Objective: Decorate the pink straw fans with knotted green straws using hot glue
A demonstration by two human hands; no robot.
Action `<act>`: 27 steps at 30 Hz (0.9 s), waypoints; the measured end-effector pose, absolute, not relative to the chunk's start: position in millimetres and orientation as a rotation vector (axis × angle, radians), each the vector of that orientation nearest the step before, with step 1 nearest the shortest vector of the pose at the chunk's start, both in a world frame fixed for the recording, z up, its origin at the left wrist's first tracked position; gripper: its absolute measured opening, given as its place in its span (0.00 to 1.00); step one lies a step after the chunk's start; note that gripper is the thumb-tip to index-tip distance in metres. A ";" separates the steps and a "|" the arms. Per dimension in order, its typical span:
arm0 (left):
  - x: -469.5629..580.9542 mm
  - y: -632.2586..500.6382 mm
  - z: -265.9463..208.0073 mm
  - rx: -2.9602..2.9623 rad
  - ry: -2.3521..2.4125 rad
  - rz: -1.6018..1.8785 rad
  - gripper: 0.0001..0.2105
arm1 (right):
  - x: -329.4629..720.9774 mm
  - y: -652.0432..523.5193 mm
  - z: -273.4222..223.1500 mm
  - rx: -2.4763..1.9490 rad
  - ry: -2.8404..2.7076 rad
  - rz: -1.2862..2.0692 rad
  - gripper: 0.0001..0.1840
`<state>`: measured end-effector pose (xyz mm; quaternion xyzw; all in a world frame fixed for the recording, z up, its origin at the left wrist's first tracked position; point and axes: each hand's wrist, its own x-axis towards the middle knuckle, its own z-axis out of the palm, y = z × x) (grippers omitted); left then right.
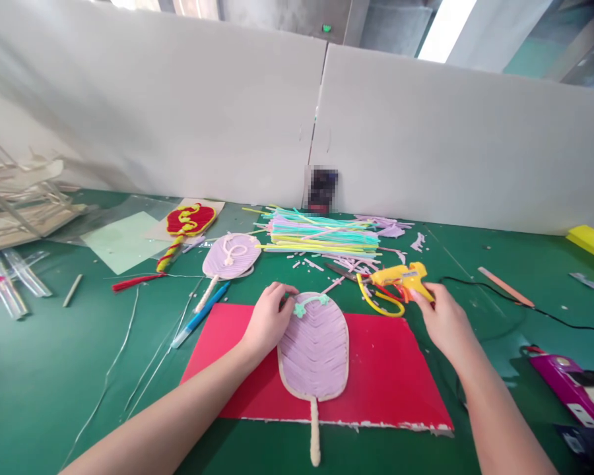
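A purple hand fan with a cream rim and handle lies on a red board. Near its top a mint-green curved strip joins two small mint-green flowers. My left hand is at the fan's upper left edge, its fingers curled and pinching there beside the left flower. In my right hand is a yellow hot glue gun, its nozzle pointing left above the table. Scissors with a yellow handle lie partly under the glue gun.
Behind the board lies a pile of colourful pipe cleaners with scraps. A second purple fan, a red-and-yellow fan and a blue pen lie left. A purple power strip is at right, a black cable behind it.
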<state>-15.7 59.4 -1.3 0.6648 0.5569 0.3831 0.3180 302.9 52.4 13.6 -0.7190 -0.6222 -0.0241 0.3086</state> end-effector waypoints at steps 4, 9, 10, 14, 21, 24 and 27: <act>-19.9 60.0 5.5 1.742 1.439 1.186 0.12 | 270.1 51.2 45.5 -1.697 -1.741 0.131 0.21; -23.2 59.6 23.0 1.717 1.299 1.363 0.14 | 236.0 57.1 40.1 -1.405 -1.886 0.270 0.19; -22.3 60.1 27.6 1.724 1.272 1.371 0.14 | 232.4 57.8 33.4 -1.357 -1.897 0.291 0.18; -12.1 63.8 48.1 1.795 1.110 1.295 0.16 | 224.4 55.7 8.4 -1.230 -1.915 0.390 0.18; 3.1 60.3 69.1 1.808 1.024 1.147 0.19 | 213.9 46.3 7.9 -1.296 -1.851 0.615 0.17; -0.1 54.8 71.2 1.849 1.058 1.053 0.17 | 209.7 40.8 15.3 -1.329 -1.876 0.693 0.17; -4.3 51.6 73.4 1.884 1.048 1.000 0.17 | 206.7 36.1 19.2 -1.339 -1.969 0.634 0.27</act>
